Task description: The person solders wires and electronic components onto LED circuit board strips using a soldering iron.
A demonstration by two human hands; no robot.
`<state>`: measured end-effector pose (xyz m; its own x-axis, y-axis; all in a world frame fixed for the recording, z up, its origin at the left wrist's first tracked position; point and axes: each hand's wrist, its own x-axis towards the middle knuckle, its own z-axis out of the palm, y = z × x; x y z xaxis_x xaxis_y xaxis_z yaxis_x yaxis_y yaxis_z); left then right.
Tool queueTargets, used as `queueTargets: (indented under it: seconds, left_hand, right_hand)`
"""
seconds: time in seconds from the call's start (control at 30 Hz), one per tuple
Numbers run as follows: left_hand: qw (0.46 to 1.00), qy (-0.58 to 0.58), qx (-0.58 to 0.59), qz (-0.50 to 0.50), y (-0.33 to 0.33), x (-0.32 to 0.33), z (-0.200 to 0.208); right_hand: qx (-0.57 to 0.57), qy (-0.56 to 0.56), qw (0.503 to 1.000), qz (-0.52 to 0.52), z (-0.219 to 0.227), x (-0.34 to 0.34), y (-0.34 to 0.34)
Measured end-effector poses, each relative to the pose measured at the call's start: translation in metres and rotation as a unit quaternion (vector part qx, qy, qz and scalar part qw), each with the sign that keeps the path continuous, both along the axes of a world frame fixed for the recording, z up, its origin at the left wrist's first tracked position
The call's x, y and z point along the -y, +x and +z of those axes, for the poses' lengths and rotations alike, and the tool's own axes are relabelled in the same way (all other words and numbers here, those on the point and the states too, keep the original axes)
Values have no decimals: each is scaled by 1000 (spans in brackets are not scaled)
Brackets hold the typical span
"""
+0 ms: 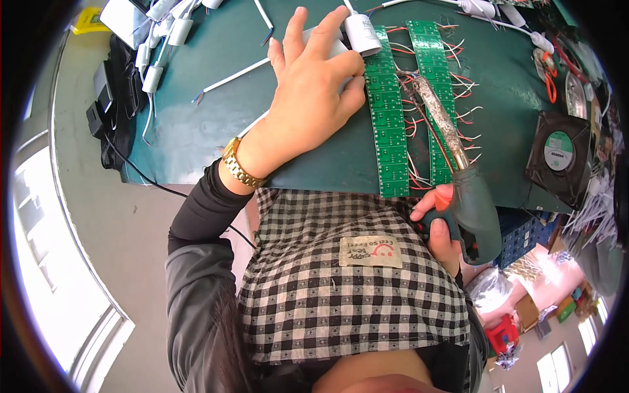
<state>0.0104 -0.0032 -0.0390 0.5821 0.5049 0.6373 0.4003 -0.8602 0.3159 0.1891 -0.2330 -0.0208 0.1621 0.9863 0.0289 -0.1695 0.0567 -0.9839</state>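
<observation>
Left hand (306,88): held palm down above the dark green tabletop (196,147); a gold watch (241,164) is worn at the wrist. The outer three fingers are spread over a white cylinder (333,48), which is partly hidden. Thumb and index finger are bent close together at the edge of the left circuit board strip (388,124); whether anything is pinched between them cannot be told. A white capped cylinder (362,34) is seen just beside the index finger, at the strip's upper end.

Right hand (443,243): wrapped around the grip of a dark soldering tool (477,213); an orange trigger (443,198) is seen at the forefinger. The worn metal barrel (438,112) is angled across the right circuit board strip (427,56), its end placed near the left strip's inner edge. Contact at the tip cannot be confirmed.

Both green strips are laid lengthwise, side by side, with red and white wires (465,85) projecting rightward. A black fan (558,157) is located farther right.
</observation>
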Motion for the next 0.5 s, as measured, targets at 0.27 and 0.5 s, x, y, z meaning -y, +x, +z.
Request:
queueTargets:
  seconds: [0.27,0.5]
  left_hand:
    - [953,-218,-187,100,9,24,55]
    - [951,-222,-188,100,10,24,56]
  right_hand:
    - [-9,-48,999,11,12,-11,0]
    - [78,-40,995,42,14,-18,1]
